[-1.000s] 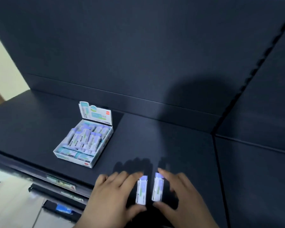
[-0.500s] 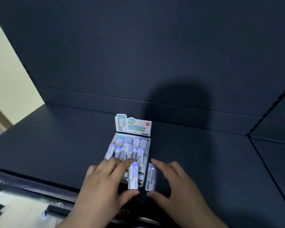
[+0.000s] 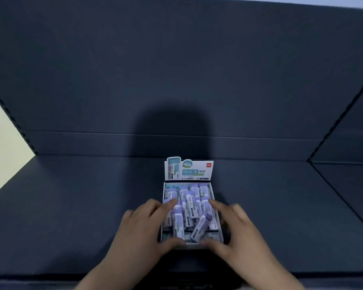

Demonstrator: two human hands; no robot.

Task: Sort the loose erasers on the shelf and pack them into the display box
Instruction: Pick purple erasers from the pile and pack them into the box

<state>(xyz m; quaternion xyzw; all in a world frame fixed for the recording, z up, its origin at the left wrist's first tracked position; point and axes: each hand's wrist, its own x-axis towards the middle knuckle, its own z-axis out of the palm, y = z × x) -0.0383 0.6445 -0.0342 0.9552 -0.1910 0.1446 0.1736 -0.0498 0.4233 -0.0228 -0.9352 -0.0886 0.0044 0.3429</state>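
Hovering over the near half of the display box [image 3: 213,191], both hands frame its contents from either side. The box stands on the dark shelf [image 3: 71,206] with its printed header card [image 3: 189,170] upright at the far end, close to the shelf's back panel [image 3: 176,80]. Inside lie the packed erasers [image 3: 194,193], white with purple ends, in loose rows running lengthwise.

The left hand [image 3: 143,227] has its thumb at the box's near edge, touching the near end of a straight eraser [image 3: 179,227] that lies on top of the others. Its index fingertip sits just beside that eraser's purple far end, and through the blur I cannot tell whether it pinches the eraser or has let go.

The right hand [image 3: 237,229] is spread, fingers fairly straight. Its thumb tip is just beside the low end of a tilted eraser [image 3: 200,228], which leans slantwise across the pile, while its index finger rests farther back, clear of that eraser's upper end, so this hand holds nothing
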